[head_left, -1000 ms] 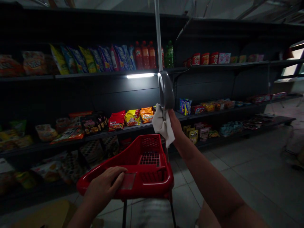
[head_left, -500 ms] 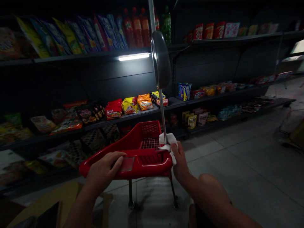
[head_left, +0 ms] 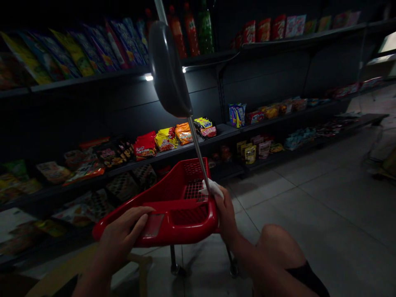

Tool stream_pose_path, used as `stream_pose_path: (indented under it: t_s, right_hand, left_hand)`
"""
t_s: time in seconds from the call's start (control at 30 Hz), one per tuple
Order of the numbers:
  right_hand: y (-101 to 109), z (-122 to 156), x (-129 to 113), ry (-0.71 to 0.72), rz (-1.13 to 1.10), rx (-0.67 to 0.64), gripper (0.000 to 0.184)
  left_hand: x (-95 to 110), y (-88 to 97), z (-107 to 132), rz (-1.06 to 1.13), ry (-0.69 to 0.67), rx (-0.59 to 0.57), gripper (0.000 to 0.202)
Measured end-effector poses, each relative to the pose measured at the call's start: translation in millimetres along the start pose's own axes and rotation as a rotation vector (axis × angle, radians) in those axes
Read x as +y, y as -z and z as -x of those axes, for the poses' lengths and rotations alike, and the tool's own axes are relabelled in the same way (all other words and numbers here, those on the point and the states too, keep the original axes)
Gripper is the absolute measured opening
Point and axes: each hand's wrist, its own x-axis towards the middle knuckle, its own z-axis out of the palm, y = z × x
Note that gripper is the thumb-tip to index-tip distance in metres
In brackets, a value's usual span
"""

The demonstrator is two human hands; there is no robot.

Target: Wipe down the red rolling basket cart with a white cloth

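Observation:
A small red plastic shopping cart (head_left: 188, 229) stands before me, with a metal grid in its basket floor. My left hand (head_left: 125, 231) grips the left part of its handle, the thumb lying near a clear rectangular panel. At the cart's right rim, my right hand (head_left: 224, 210) is closed on a white cloth (head_left: 215, 189), pressed around the lower end of a metal pole (head_left: 198, 150). The pole leans to the left and carries a dark grey oval piece (head_left: 170, 70) higher up. The fingertips of my right hand are partly hidden behind the cloth and cart.
Dark shelves (head_left: 229, 131) with bagged snacks (head_left: 144, 146) and bottles (head_left: 206, 31) run across the back. Below my left arm is a tan rounded surface (head_left: 64, 268). My bent knee (head_left: 280, 243) is at the lower right, over the tiled floor (head_left: 337, 210).
The pole has tipped further left, and its oval piece shows larger. The cart's near end and both hands sit further left in view, with the cloth still against the pole.

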Motion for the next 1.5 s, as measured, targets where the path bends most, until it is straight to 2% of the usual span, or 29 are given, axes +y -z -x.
stream_pose_path:
  t_s: [0.1,0.17,0.23,0.37,0.43,0.5,0.6,0.67,0.73,0.77,0.8,0.87,0.9,0.97,1.03,1.07,1.13,1.2,1.27,1.3,1.43,1.5]
  right_hand:
    - [-2,39,-5,0.135,0.083,0.078,0.028]
    - [-1,37,-1,0.198,0.117,0.013,0.027]
    - [3,10,11,0.208,0.150,-0.086,0.030]
    - [8,-63,38,0.174,0.278,-0.295,0.028]
    - [7,-85,46,0.176,0.302,-0.337,0.024]
    - [2,-93,46,0.143,0.278,-0.319,0.023]
    - [-11,-72,30,0.051,0.157,-0.208,0.029]
    - [-21,-40,14,0.036,0.067,-0.111,0.035]
    - [-27,-3,3,0.093,0.019,-0.054,0.037]
    - [-29,14,1,0.144,0.016,-0.076,0.036]
    - [-30,27,3,0.215,0.018,-0.107,0.034]
    - [-27,39,15,0.309,0.024,-0.173,0.032]
    - [-25,39,24,0.310,0.022,-0.182,0.033]
    - [-21,29,38,0.199,0.014,-0.146,0.037]
    - [-20,19,40,0.060,0.022,-0.097,0.042]
    - [-21,18,36,0.037,0.037,-0.082,0.042]
    - [-24,24,21,0.131,0.090,-0.120,0.038]
    - [-30,32,8,0.336,0.152,-0.220,0.035]
    - [-36,31,7,0.491,0.188,-0.275,0.035]
    - [-38,25,12,0.520,0.192,-0.245,0.034]
    - [-42,-17,49,0.423,0.242,-0.014,0.025]
    - [-44,-31,59,0.401,0.288,-0.045,0.024]
  left_hand:
    - [-9,3.7,-1,0.039,-0.018,-0.034,0.041]
    - [-14,7.8,-2,0.076,-0.040,-0.072,0.041]
    - [-18,11.7,-3,0.114,-0.048,-0.098,0.040]
    - [-30,18.1,-6,0.133,-0.040,-0.119,0.041]
    - [-33,20.9,-8,0.094,-0.077,-0.130,0.043]
    - [-28,21.5,-10,-0.012,-0.129,-0.112,0.044]
    - [9,12.1,-9,-0.200,-0.148,0.000,0.046]
    - [48,-1.7,-8,-0.209,-0.172,-0.024,0.048]
    - [86,-16.5,-9,-0.240,-0.211,-0.115,0.048]
    - [102,-22.4,-9,-0.274,-0.204,-0.167,0.046]
    - [114,-26.6,-10,-0.306,-0.178,-0.233,0.046]
    - [125,-30.2,-13,-0.321,-0.118,-0.262,0.048]
    - [125,-30.2,-15,-0.310,-0.105,-0.255,0.048]
    - [120,-28.7,-18,-0.264,-0.109,-0.223,0.048]
    - [110,-27.5,-20,-0.229,-0.122,-0.215,0.047]
    - [105,-27.4,-20,-0.225,-0.124,-0.211,0.048]
    - [93,-27.4,-19,-0.228,-0.139,-0.209,0.049]
    - [82,-27.2,-17,-0.217,-0.183,-0.226,0.051]
    - [70,-25.7,-13,-0.203,-0.202,-0.197,0.054]
    - [65,-24.2,-11,-0.195,-0.202,-0.150,0.052]
    - [52,-14.4,1,-0.148,-0.292,-0.116,0.042]
    - [42,-8.3,6,-0.115,-0.312,-0.123,0.040]
